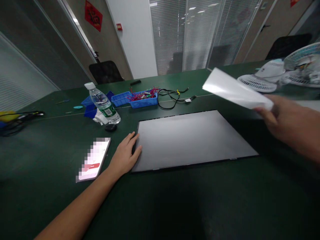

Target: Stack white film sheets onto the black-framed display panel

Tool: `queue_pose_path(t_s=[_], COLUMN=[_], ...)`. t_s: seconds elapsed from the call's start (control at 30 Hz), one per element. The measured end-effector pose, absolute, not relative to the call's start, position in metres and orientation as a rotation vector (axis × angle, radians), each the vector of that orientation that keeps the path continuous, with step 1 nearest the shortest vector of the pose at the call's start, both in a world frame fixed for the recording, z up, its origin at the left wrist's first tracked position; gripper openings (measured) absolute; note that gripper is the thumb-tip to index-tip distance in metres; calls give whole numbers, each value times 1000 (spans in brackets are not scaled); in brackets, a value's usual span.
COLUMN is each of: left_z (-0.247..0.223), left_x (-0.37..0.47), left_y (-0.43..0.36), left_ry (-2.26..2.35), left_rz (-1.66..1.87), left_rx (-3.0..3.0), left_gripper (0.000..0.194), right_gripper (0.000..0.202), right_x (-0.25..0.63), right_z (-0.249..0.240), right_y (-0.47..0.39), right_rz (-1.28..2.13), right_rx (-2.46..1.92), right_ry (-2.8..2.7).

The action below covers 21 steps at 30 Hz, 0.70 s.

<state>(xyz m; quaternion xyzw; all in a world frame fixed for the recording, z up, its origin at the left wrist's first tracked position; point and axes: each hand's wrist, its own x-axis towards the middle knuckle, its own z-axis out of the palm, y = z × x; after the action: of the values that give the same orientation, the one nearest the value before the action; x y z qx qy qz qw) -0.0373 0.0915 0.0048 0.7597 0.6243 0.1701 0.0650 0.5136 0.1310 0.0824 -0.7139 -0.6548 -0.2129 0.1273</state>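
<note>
A flat grey panel [192,140] with a thin dark frame lies on the green table. My left hand [124,155] rests at its left edge, fingers spread, the thumb touching the panel's near left side. Above the far right of the panel, my right hand [287,121] is closed on one end of a glossy white sheet [236,88]. The sheet is raised off the table, looks bent or rolled, and points to the upper left. Motion blurs the right hand a little.
A phone [93,160] lies left of my left hand. Behind stand a water bottle [103,105], a black mouse [110,127], a blue tray [143,104] of red wires and a black cable [166,107]. White fan parts [260,78] sit at the far right.
</note>
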Motion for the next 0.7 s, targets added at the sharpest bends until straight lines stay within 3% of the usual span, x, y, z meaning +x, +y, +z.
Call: queue_pose_path(t_s=[0.27, 0.7], left_z=[2, 7], left_x=[-46, -48], left_y=[92, 90], left_ry=[1842, 1881], left_rz=[541, 652], left_rx=[2240, 2030], left_gripper=[63, 61], right_gripper=[65, 62], right_x=[350, 313], right_z=[52, 11], right_y=[124, 99], right_rz=[-547, -392], right_rx=[-1328, -1207], right_ry=[-2471, -2723])
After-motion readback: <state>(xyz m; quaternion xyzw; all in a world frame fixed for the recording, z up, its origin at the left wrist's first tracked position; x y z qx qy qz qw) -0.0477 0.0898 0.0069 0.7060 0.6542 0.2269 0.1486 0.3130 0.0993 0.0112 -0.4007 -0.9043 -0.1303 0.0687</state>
